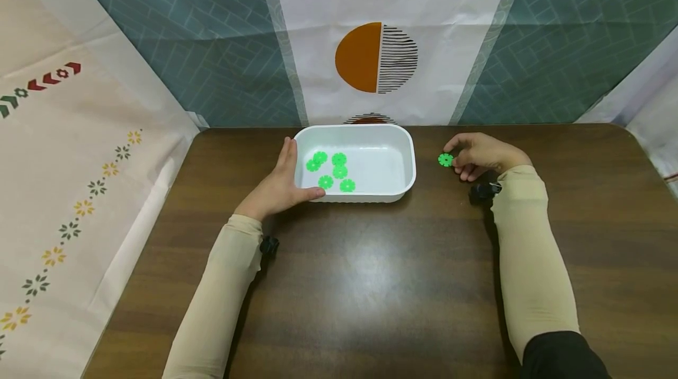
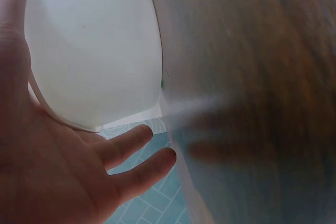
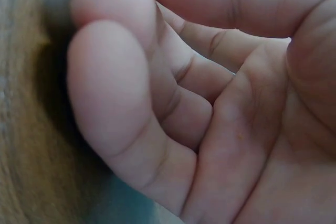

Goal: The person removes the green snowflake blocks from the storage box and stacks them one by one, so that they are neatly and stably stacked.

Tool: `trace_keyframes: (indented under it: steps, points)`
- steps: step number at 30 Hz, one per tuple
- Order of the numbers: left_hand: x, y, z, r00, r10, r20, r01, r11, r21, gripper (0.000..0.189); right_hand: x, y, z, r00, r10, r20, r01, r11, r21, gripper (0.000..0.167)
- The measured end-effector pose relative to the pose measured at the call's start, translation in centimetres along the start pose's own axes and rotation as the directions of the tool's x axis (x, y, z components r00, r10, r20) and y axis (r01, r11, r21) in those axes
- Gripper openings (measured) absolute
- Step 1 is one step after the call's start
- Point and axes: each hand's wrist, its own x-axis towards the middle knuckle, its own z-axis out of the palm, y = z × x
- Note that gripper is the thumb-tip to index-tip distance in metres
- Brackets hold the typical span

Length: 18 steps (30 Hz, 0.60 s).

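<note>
A white plastic tray (image 1: 384, 189) stands on the brown table near its far edge. In its left part lie several bright green notched discs (image 1: 339, 172), some overlapping. My left hand (image 1: 279, 188) holds the tray's left end, thumb over the front rim and fingers along the end wall. In the left wrist view the hand (image 2: 63, 150) is against the tray wall (image 2: 94, 51), with two fingers spread apart from it. To the right of the tray, my right hand (image 1: 482, 154) pinches one green notched disc (image 1: 445, 159). Fingers (image 3: 107, 87) hide that disc in the right wrist view.
The wooden table (image 1: 360, 296) extends in front of the tray and to both sides. Behind it hangs a patterned cloth (image 1: 228, 61). A pale cloth with floral motifs (image 1: 69, 179) borders the left side. Dark wrist cameras (image 1: 482, 192) sit on both wrists.
</note>
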Motion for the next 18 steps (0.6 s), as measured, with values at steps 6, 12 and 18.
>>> trace_keyframes:
  steps: [6, 12, 18]
  points:
    - [-0.01, 0.06, -0.17, 1.0, -0.002, 0.011, 0.002, 1.0, 0.009, 0.136, 0.09, -0.21, -0.04, 1.0, -0.006, 0.004, 0.006, 1.0, -0.023, 0.042]
    - [0.06, 0.03, -0.23, 1.0, 0.005, 0.017, -0.006, 1.0, 0.016, 0.135, 0.15, -0.26, 0.0, 1.0, -0.016, 0.006, 0.016, 0.999, -0.044, 0.039]
    - [0.05, 0.01, -0.24, 1.0, 0.0, 0.015, 0.0, 1.0, 0.02, 0.134, 0.05, -0.46, 0.16, 1.0, -0.017, 0.002, 0.017, 0.998, -0.053, 0.039]
